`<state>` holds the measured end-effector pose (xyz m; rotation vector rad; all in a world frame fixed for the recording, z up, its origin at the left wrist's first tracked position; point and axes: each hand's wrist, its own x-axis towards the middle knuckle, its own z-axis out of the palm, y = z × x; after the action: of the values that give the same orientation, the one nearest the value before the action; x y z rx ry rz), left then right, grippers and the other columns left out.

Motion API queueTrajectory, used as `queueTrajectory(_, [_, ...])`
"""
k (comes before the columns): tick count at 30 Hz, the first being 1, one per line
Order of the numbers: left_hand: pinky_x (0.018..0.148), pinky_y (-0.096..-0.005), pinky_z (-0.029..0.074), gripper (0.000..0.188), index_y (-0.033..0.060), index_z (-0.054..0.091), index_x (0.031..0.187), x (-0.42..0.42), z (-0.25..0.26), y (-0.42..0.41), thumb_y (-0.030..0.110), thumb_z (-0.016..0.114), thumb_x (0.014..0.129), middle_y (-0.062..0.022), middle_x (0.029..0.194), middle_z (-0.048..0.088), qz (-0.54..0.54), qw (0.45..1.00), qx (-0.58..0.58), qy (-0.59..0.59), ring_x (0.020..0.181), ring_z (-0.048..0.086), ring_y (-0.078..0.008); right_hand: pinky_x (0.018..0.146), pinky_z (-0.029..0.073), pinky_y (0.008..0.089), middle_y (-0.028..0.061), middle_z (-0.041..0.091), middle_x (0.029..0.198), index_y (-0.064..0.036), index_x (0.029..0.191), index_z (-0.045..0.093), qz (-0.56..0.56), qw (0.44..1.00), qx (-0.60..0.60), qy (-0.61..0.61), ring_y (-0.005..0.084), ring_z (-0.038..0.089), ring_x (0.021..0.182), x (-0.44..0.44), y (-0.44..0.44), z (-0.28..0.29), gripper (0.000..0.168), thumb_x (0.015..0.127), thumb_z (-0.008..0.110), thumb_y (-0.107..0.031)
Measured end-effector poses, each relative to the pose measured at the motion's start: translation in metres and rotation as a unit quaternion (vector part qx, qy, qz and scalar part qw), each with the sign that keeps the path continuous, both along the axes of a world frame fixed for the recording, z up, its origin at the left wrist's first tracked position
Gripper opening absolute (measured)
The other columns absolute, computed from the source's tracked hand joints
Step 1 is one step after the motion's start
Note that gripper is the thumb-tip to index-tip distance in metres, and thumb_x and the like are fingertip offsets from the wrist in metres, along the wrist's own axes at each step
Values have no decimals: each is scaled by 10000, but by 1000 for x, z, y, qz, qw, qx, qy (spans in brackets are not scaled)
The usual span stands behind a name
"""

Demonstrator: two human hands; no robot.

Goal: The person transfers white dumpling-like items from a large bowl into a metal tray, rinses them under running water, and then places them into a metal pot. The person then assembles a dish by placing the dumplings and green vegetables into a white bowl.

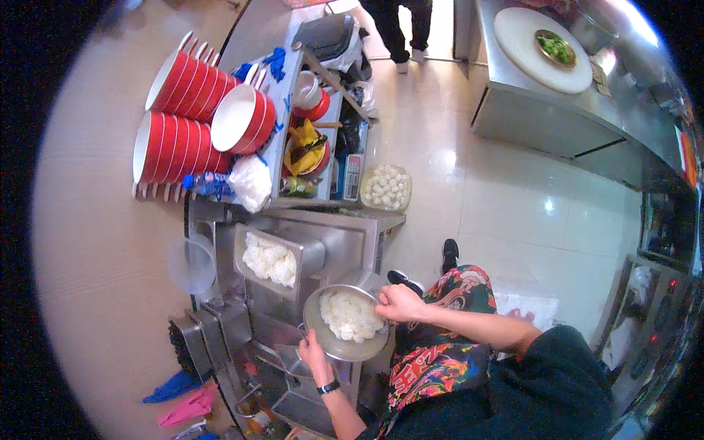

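A round metal pot (pixel 366 352) is tipped slightly, with a mass of white cooked rice (pixel 352 316) inside. My left hand (pixel 316 355), with a dark band on the wrist, grips the handle at the pot's lower left. On the opposite side my right hand (pixel 401 303) is closed on the other handle. Just up and left of the pot, a rectangular steel container (pixel 300 264) on the steel counter holds more white rice (pixel 269 259). Parts of both handles are hidden by my fingers.
Stacked red bowls (pixel 184 146) and a shelf rack (pixel 280 118) stand beyond the counter. A tub of white balls (pixel 386 188) is beside the rack. Steel bins (pixel 212 335) lie left. Across the floor, a steel table (pixel 528 104) carries a round white board (pixel 514 49). Another person's legs (pixel 399 27) show at the top.
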<state>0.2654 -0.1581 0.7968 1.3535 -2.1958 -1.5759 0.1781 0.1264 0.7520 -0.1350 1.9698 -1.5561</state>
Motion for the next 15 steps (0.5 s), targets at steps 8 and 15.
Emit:
queueTrajectory(8, [707,-278,473,247,-19,642,994,-41,19,80,223,592,985,-41,916,661,-75,993,89,-30,813,584,-107,660,511,469,181,632,707,-45,753,577,-85,992,86,-33,361,644,714,-37,81,-13,314,750,660,-348])
queueTrajectory(15, [756,-245,474,234,-39,630,1051,-114,-20,159,179,561,1005,-51,973,679,-216,964,150,-30,862,596,-91,529,439,400,107,514,567,-39,684,457,-237,960,115,-91,215,514,534,-41,182,-21,292,754,626,-266])
